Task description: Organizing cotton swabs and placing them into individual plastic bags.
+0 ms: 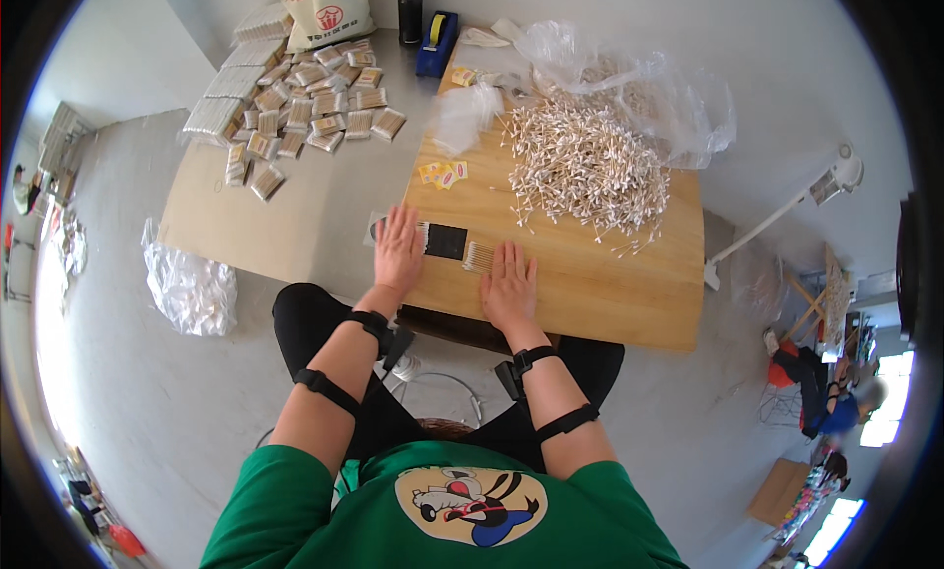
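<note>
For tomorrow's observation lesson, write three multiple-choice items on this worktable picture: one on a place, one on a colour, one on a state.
1. Where does the big heap of cotton swabs lie?
A. on the floor
B. on the wooden board, beyond the right hand
C. inside the white bag

2. What colour is the tape dispenser?
A. blue
B. red
C. green

3. How are the two hands?
A. closed into fists
B. lifted in the air
C. flat, fingers spread, on the board

Answers:
1 B: the heap rests on the wooden board, past the right hand.
2 A: its body at the far table edge is blue.
3 C: the left hand and the right hand press palm down at either end of a black block holding rows of swabs.
</note>
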Demonstrator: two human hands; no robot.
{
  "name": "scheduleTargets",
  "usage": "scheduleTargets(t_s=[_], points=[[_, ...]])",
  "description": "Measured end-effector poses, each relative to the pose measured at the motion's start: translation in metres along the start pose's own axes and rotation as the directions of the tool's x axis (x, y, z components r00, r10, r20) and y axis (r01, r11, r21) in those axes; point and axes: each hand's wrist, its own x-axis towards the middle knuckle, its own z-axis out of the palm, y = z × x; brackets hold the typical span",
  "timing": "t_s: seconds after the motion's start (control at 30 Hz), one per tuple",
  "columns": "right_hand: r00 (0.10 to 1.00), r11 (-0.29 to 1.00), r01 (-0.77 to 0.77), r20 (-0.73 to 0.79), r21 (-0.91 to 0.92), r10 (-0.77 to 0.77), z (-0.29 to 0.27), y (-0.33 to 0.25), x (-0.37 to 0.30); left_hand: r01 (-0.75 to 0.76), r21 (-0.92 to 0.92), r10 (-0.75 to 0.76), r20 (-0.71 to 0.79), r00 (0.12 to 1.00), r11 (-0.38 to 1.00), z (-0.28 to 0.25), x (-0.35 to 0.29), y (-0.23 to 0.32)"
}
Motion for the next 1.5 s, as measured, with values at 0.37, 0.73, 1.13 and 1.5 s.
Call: scheduleTargets(t_s=[0.37, 0.73, 1.13, 1.5], points=[[0.995, 0.994, 0.094, -0.049, 0.063, -0.091, 0.0, -0.023, 0.021, 0.012, -0.005, -0.011, 0.162, 0.987, 1.0, -0.007, 0.013, -0.049], [0.982, 0.978, 0.187, -0.051, 0.092, -0.183, 0.005, -0.058, 0.05, -0.024, -0.055, 0.031, 0.125, 0.992, 0.998, -0.007, 0.013, -0.048], [0.988, 0.96, 0.13, -0.108, 0.248, -0.106, 0.015, -0.085, 0.049, 0.006, -0.341, 0.007, 0.038, 0.999, 0.94, -0.017, 0.014, -0.043], [0.924, 0.273, 0.034, -0.135, 0.961, 0.359, 0.015, -0.105, 0.069, 0.227, -0.969, -0.276, 0.194, 0.942, 0.095, -0.038, 0.028, -0.022]])
